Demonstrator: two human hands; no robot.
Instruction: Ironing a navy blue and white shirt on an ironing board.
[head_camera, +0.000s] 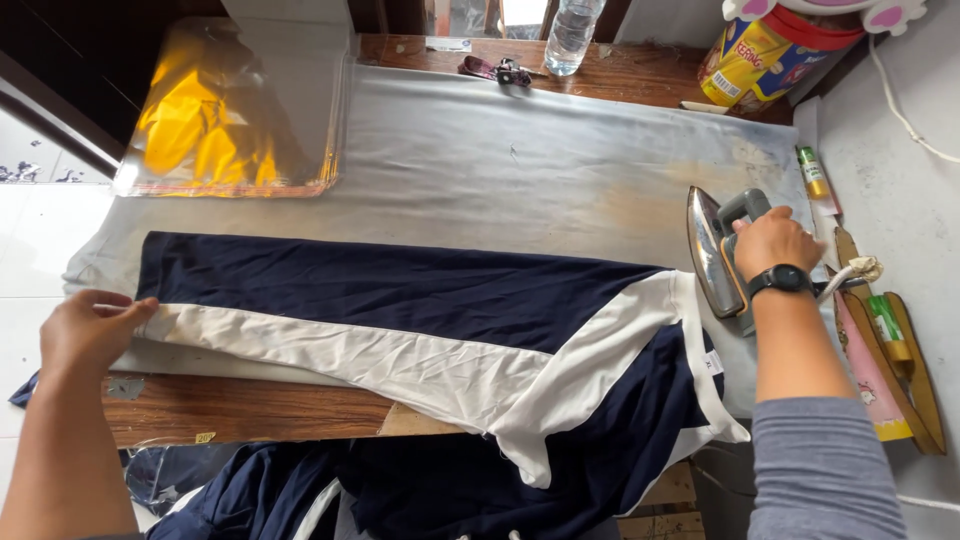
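Maybe the hot iron (722, 255), gripped tight in the right hand (775, 240), scorches the navy-and-white garment (420, 320) that the left hand's fingers (125, 310) pinch.

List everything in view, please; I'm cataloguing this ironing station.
garment: one, navy and white, spread across the board, part hanging off the near edge
ironing cloth: one, pale grey, scorched at right
iron: one, silver and grey, tipped on its side at right
plastic bag: one, clear with yellow contents, far left
water bottle: one, clear, far edge
tin: one, yellow with red lid, far right
left hand: pinches the garment's left end
right hand: grips the iron's handle, black watch on the wrist
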